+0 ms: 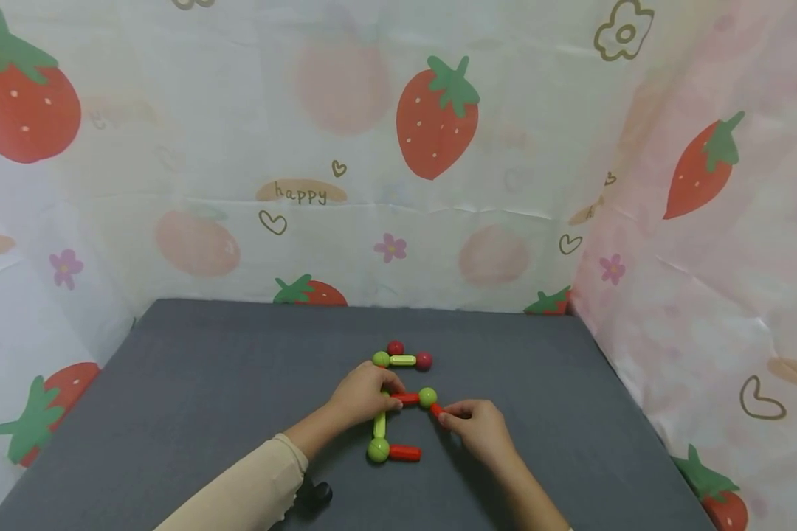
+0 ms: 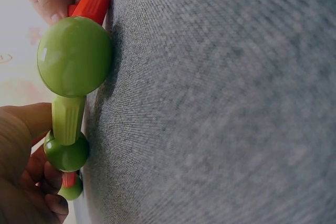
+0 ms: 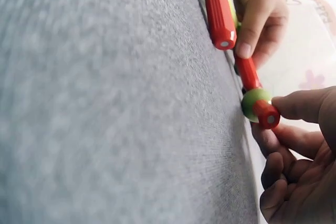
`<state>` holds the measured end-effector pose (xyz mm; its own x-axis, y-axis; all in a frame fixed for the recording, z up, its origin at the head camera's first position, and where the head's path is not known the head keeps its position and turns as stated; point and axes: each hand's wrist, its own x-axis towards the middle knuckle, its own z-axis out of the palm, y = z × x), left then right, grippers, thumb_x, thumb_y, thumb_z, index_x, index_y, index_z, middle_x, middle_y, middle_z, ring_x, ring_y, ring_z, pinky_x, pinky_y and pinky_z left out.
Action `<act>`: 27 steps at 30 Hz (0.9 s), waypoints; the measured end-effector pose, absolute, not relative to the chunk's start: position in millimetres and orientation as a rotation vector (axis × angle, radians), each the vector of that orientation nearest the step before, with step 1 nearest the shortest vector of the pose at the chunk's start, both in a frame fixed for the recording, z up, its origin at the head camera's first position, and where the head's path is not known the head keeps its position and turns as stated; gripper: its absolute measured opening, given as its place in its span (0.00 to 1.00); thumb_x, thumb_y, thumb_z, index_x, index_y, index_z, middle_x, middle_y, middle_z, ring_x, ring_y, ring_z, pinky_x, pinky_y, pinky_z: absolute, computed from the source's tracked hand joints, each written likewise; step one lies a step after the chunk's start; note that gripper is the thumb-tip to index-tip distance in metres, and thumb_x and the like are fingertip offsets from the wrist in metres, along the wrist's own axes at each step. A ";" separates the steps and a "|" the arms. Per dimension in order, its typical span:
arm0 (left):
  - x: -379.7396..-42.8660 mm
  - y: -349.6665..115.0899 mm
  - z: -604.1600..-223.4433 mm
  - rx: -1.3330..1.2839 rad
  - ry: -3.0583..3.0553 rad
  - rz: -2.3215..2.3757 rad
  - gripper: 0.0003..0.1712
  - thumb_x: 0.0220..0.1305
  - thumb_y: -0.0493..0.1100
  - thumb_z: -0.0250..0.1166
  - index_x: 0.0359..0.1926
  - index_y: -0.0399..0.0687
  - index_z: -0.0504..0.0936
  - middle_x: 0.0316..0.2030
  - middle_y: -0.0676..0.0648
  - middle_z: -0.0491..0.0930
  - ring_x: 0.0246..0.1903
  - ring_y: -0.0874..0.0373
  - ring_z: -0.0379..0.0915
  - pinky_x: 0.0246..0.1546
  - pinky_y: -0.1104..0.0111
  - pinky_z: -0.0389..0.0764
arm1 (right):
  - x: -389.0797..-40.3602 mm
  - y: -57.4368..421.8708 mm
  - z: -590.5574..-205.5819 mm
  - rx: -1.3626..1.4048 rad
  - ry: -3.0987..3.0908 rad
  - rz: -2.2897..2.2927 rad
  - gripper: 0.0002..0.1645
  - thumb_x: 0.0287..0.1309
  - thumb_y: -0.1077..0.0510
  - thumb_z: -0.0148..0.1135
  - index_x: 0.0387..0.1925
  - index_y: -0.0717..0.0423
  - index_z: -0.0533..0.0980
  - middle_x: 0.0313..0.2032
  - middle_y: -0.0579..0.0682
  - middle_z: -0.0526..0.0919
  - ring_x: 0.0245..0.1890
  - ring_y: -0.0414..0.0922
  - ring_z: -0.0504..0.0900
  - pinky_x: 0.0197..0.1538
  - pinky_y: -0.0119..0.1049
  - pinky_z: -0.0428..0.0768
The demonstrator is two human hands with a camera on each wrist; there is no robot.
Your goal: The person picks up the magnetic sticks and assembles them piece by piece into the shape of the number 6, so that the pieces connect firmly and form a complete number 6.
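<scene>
A figure of magnetic balls and rods lies on the grey tabletop. My left hand [image 1: 367, 394] grips its middle joint, thumb and fingertips at the red magnetic rod [image 1: 407, 398]; the middle green ball [image 2: 66, 151] is partly covered by that hand. At the rod's right end sits another green ball [image 1: 428, 397]. My right hand [image 1: 483, 430] pinches a second red rod [image 3: 268, 115], which slants off that ball toward me. Nearer me, a yellow-green rod [image 1: 380, 425] runs down to a green ball [image 1: 378, 450] with a red rod [image 1: 405, 453] pointing right.
At the far end, a green ball [image 1: 381, 359] joins a yellow-green rod [image 1: 402, 361] tipped with a red ball [image 1: 423, 361]. Another red ball [image 1: 395, 347] sits just behind. A small black rounded thing [image 1: 322, 493] shows beside the left sleeve. Strawberry-printed cloth [image 1: 372, 243] hangs behind the table.
</scene>
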<state>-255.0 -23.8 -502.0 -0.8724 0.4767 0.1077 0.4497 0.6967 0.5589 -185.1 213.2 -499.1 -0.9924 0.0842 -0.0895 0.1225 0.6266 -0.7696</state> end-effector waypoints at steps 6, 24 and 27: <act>-255.7 -23.9 -502.1 0.749 2.818 0.960 0.10 0.59 0.48 0.77 0.43 0.59 0.91 0.37 0.60 0.87 0.46 0.58 0.75 0.43 0.63 0.77 | -186.2 211.5 -499.8 0.216 2.776 -1.331 0.10 0.55 0.50 0.76 0.34 0.52 0.89 0.32 0.44 0.88 0.34 0.41 0.78 0.37 0.37 0.73; -254.0 -22.9 -500.3 0.708 2.806 0.967 0.09 0.59 0.48 0.77 0.42 0.59 0.91 0.38 0.60 0.86 0.44 0.59 0.75 0.41 0.65 0.77 | -190.1 206.4 -495.0 0.169 2.539 -1.488 0.12 0.54 0.56 0.76 0.38 0.60 0.89 0.26 0.43 0.86 0.20 0.39 0.72 0.27 0.35 0.72; -254.1 -23.0 -501.3 0.717 2.807 0.982 0.09 0.59 0.48 0.77 0.42 0.60 0.91 0.37 0.60 0.86 0.45 0.59 0.76 0.40 0.66 0.77 | -190.7 205.6 -495.2 0.156 2.528 -1.476 0.13 0.54 0.55 0.76 0.39 0.60 0.89 0.30 0.45 0.88 0.22 0.40 0.74 0.28 0.35 0.73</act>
